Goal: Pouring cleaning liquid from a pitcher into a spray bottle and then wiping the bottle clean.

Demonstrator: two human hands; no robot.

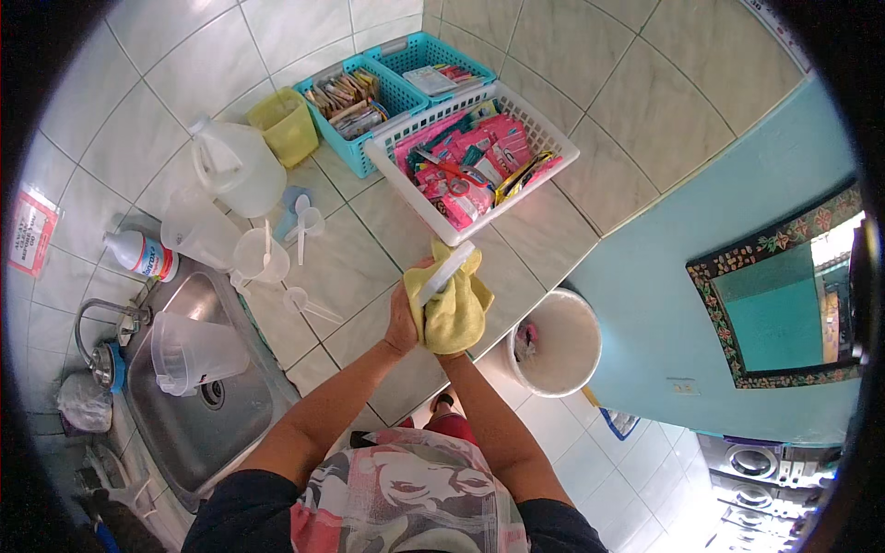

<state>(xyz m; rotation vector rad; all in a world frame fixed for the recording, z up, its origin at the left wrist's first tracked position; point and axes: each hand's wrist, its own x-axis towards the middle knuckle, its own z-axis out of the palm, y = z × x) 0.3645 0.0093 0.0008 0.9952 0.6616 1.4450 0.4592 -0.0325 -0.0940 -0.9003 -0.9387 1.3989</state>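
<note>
A yellow cloth [456, 318] is bunched between my two hands over the tiled counter. My left hand [399, 318] is closed around the cloth's left side. Folds of the cloth cover most of my right hand [450, 357], which grips it from the lower right; its fingers are hidden. A flat, whitish translucent plastic strip [446, 274] sticks up diagonally from the cloth, its lower end near my left fingers. Left of my hands, a clear plastic scoop [296, 299] lies on the counter, with a clear measuring cup [262, 257] behind it.
Just beyond my hands stands a white basket [433, 217] of pink sachets and red scissors, with teal baskets [355, 152] behind. A steel sink [240, 419] holding a clear pitcher [198, 350] is at left. A white bin [572, 369] stands beyond the counter's right edge.
</note>
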